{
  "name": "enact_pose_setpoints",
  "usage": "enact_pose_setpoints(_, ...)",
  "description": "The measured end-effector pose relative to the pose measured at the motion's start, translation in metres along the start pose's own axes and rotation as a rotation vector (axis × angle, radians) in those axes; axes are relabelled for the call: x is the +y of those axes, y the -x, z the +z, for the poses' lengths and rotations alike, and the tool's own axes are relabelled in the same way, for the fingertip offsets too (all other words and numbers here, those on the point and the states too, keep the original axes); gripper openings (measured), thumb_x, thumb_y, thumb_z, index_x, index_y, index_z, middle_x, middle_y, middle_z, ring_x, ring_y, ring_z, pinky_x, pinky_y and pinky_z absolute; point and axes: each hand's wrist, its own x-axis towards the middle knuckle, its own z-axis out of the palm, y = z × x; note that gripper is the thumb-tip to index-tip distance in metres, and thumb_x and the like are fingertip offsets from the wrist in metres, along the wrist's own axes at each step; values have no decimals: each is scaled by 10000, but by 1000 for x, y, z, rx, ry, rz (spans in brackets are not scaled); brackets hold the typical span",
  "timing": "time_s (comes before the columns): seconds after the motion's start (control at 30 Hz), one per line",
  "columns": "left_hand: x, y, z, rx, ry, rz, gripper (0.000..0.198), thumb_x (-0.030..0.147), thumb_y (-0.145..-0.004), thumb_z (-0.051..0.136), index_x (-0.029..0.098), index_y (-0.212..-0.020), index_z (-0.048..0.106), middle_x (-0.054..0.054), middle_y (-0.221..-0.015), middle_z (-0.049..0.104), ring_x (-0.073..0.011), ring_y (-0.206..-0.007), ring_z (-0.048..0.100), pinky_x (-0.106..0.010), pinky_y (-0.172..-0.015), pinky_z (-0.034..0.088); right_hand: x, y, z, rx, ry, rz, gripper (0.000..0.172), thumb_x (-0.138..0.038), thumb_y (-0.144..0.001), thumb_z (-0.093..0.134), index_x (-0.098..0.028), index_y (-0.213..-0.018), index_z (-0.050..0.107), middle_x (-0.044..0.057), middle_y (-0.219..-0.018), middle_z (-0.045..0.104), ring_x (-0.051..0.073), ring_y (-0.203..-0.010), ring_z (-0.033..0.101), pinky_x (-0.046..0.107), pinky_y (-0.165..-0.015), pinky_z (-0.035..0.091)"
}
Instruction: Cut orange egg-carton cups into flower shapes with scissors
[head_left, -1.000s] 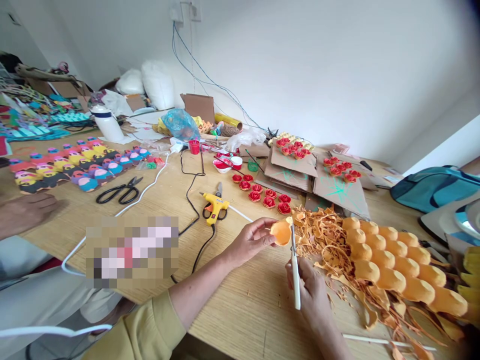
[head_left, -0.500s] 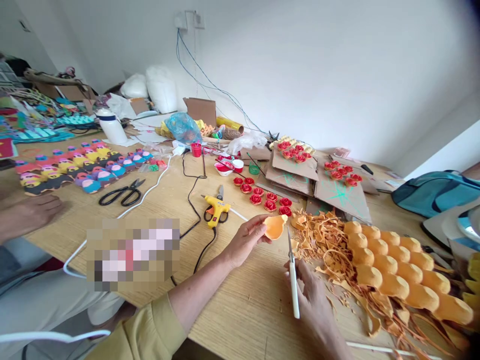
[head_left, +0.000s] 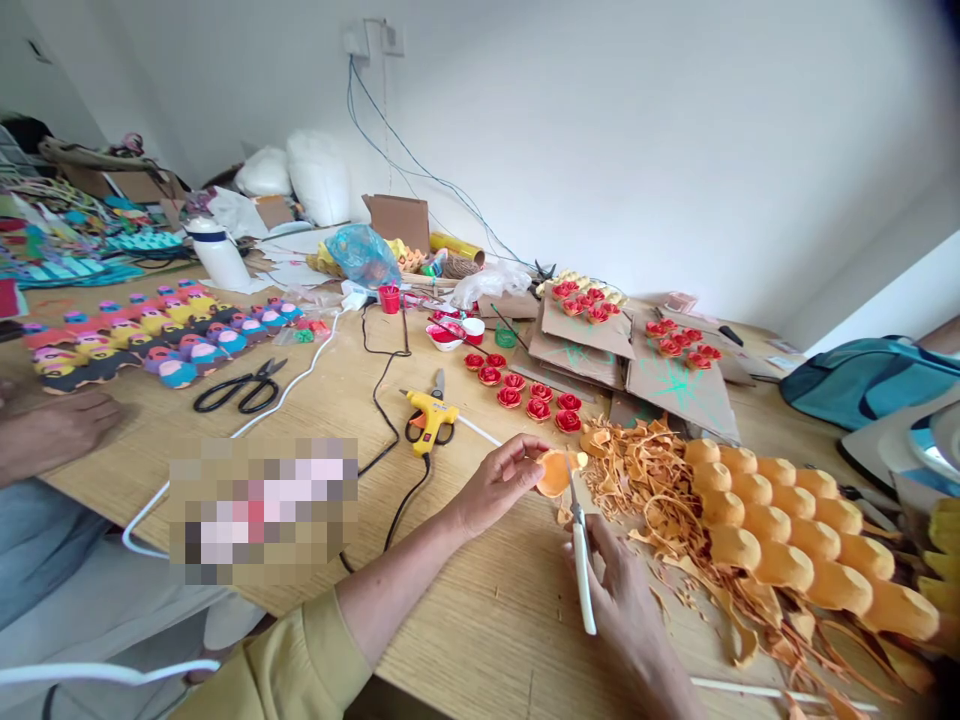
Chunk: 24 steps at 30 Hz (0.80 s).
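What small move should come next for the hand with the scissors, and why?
Probably close the scissors for a snip along the rim of the orange cup. The left hand pinches it, the right hand has the blade tips at its edge, and orange trimmings lie beside.
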Motion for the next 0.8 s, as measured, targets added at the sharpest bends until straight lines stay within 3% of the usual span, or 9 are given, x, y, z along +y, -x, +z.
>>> enact_pose_setpoints(0.4,0,1,0,-112,-38,51,364,429,-825,705,161,-1058,630,-63,-1009,633,-184,-989,583,-277,-885,434,4,0,1,31,-4,-42,231,-427,-905,466,-229,-965,571,35,-935,673,211,-837,613,317,-787,473)
enact_pose_setpoints(0.8,2,0,1,-98,40,-29,434,500,-812,690,152,-1061,614,-42,-963,593,-149,-804,596,-272,-715,515,10,2,4,47,26,-83,300,-476,-950,421,-235,-802,520,8,-749,611,191,-714,545,287,-666,428)
